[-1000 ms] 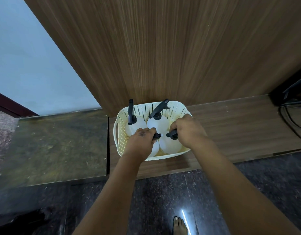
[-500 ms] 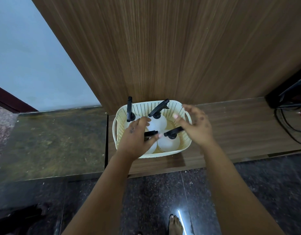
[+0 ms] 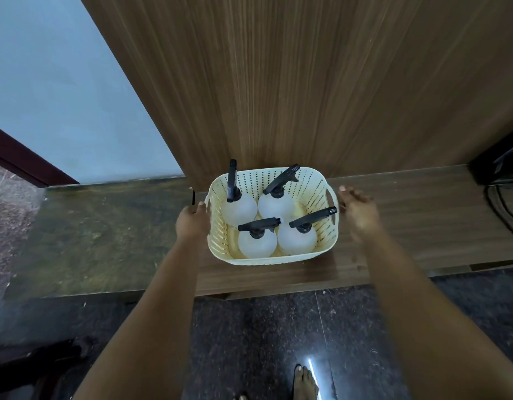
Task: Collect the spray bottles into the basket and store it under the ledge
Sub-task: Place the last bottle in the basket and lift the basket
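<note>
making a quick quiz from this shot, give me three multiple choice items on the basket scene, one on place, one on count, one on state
1. Where does the basket stand?
A. on the wooden ledge
B. on the dark floor
C. on a chair

2. How many spray bottles are in it?
A. two
B. four
C. six

3. What is the right hand doing?
A. gripping a bottle
B. open beside the basket
C. resting on the floor

Answers:
1 A, the basket sits on the wooden ledge against the wood panel.
2 B, four black spray heads show, as on the near-left spray bottle.
3 B, its fingers are spread near the right handle, holding nothing.
</note>
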